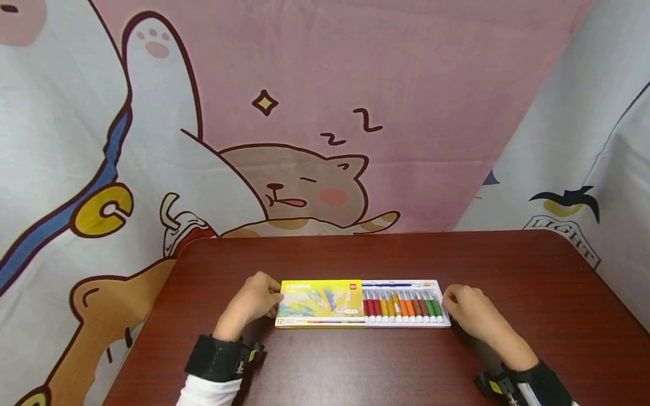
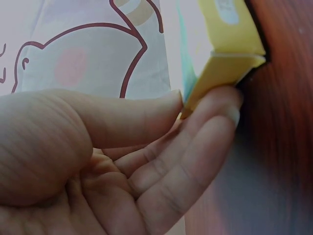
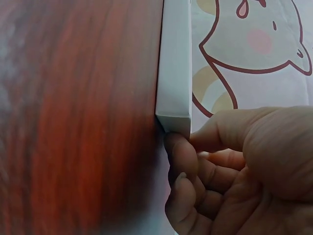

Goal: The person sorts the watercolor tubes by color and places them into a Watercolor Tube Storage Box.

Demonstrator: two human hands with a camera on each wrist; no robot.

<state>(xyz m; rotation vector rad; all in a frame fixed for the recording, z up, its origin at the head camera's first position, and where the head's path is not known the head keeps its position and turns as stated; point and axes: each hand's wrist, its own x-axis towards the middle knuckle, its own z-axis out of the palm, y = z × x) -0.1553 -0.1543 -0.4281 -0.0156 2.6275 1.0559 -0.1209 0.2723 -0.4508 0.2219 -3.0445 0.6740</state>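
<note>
A yellow cardboard box sleeve (image 1: pixel 320 299) printed with a paint design lies flat on the table. Out of its right end extends a white tray (image 1: pixel 416 325), pulled roughly halfway out. Several paint tubes (image 1: pixel 403 308) stand in a row inside it, from red through yellow, orange and brown to green. Along the tray's far side lies a thin blue paintbrush (image 1: pixel 398 285). My left hand (image 1: pixel 254 297) pinches the sleeve's left end, thumb on top and fingers beneath in the left wrist view. At the opposite end, my right hand (image 1: pixel 468 310) grips the tray's edge between thumb and bent forefinger.
The box lies across the middle of a dark red-brown wooden table (image 1: pixel 325 366). Behind the table hangs a cloth backdrop (image 1: pixel 406 84) with cartoon animals, meeting the table's far edge. Black straps (image 1: pixel 215 358) with small devices circle both wrists.
</note>
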